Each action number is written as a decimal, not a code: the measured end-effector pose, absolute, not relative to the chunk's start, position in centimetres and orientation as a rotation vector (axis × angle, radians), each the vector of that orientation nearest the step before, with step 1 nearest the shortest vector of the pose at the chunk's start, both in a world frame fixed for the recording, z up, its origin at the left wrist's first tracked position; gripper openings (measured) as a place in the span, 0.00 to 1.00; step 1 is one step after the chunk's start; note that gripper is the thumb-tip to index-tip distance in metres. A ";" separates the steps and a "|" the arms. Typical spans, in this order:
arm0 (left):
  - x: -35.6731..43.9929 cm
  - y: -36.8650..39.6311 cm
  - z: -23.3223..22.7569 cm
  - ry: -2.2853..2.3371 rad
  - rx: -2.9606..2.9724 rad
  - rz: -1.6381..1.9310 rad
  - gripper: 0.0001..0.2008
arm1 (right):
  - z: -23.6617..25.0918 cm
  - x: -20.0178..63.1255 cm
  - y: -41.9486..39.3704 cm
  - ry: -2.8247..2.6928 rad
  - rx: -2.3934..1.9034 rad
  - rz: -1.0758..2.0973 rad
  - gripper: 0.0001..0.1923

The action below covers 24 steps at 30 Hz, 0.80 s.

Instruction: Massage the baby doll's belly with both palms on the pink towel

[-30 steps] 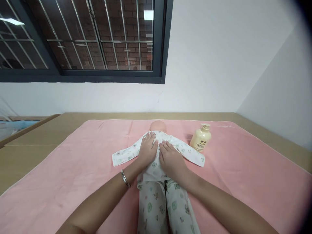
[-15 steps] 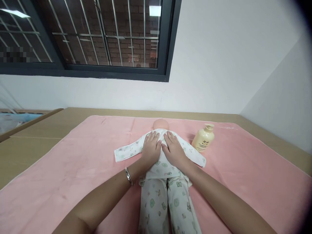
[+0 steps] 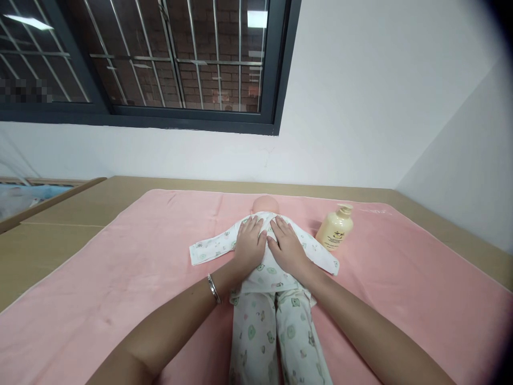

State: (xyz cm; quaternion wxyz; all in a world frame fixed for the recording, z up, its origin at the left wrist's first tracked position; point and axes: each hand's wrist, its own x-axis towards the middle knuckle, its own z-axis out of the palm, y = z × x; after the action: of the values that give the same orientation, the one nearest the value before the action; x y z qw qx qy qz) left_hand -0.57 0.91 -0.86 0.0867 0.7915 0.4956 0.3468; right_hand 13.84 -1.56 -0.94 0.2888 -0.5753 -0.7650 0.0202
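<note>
Your left hand and right hand lie flat, released, fingers extended, on the back of a bald doll in white printed clothes, mid-scene, head far, legs near. Beneath spreads a smooth pink sheet over a tan, wood-coloured platform. A glossy cream pump bottle sits just right. Beyond: white wall, dark-framed barred window far left.

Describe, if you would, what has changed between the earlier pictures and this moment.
The right hand has slid up the patterned top towards the doll's head and now lies about level with the left hand. Nothing was taken hold of or let go. The left hand stays on the top, and the pump bottle remains on the pink sheet.
</note>
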 end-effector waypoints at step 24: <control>0.0 -3.4 1.9 1.654 2.535 0.663 0.26 | -0.5 15.5 -0.4 -1.959 -1.489 0.116 0.29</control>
State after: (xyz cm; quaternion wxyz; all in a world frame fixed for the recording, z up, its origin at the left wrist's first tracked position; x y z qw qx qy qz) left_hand 0.05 -3.37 1.89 0.0216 0.8180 0.5336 0.2139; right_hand 15.51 -0.44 -0.53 0.3327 -0.5700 -0.7500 0.0443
